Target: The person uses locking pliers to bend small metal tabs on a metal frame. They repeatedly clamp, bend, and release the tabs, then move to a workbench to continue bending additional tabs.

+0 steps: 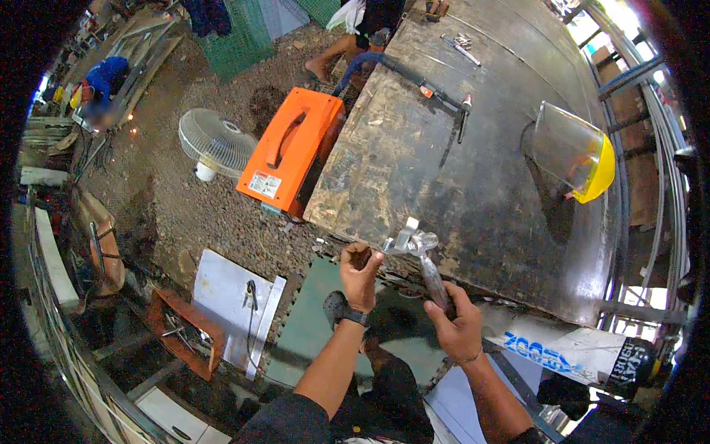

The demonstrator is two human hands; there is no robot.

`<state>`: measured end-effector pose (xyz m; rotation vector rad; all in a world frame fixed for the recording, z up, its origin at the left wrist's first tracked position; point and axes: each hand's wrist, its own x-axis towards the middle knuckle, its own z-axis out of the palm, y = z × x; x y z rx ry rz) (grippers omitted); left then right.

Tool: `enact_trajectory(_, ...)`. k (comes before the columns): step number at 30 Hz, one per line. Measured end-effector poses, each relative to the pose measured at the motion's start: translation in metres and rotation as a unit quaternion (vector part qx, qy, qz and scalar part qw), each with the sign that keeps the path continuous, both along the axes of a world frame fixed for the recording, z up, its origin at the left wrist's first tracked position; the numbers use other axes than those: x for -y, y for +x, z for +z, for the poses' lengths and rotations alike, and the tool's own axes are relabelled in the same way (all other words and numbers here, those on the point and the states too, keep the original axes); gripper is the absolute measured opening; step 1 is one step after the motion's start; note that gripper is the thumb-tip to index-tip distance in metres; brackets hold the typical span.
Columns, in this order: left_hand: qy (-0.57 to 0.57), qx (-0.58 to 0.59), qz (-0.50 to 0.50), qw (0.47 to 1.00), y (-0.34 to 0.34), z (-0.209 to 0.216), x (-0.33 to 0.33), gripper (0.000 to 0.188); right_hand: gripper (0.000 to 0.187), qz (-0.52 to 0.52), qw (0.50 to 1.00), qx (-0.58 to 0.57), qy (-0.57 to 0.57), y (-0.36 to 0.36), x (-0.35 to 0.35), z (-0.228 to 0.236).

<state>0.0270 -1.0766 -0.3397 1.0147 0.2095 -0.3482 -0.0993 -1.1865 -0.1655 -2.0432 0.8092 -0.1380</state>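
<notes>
At the near edge of the metal-topped workbench (510, 185), my right hand (458, 325) is wrapped round the handle of a hammer (435, 281). Its shiny head lies against a small bent metal strip (406, 234). My left hand (359, 276) is closed at the strip's left end, thumb and fingers pinching it. The curled fingers partly hide that end. On the far part of the bench lies a welding torch (444, 96) with a dark cable. A face shield (573, 152) with a yellow crown rests at the right.
An orange welding machine (292, 148) stands left of the bench, beside a white fan (214, 139). A gas cylinder (569, 359) lies below the bench's right side. One person (107, 81) in blue crouches far left near sparks; another person's leg (333, 58) shows beyond the bench.
</notes>
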Motion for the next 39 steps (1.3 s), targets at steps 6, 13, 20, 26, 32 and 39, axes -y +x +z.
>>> enact_trajectory(6,-0.050,-0.224,0.046,0.972,-0.021,0.040,0.018,0.036,0.042,0.002,1.000,0.020,-0.023,-0.003,0.007,-0.010)
enact_trajectory(13,-0.114,-0.216,0.002,0.970,-0.033,0.035,0.019,0.035,0.056,0.086,0.994,0.049,-0.050,-0.001,0.038,-0.003)
enact_trajectory(20,-0.178,-0.210,-0.055,0.960,-0.017,0.010,0.005,0.039,0.063,0.139,0.990,0.023,-0.021,0.008,0.057,0.003)
enact_trajectory(26,-0.140,-0.183,-0.046,0.972,-0.020,0.005,0.005,0.022,0.065,0.150,0.986,0.069,-0.012,0.023,0.071,0.012)
enact_trajectory(32,-0.108,-0.192,-0.026,0.975,-0.019,0.007,0.008,0.020,0.067,0.230,0.973,-0.014,-0.035,0.020,0.073,0.009)
enact_trajectory(39,-0.140,-0.196,-0.028,0.970,-0.019,-0.001,0.006,0.037,0.068,0.182,0.980,0.065,-0.036,0.024,0.077,0.012)
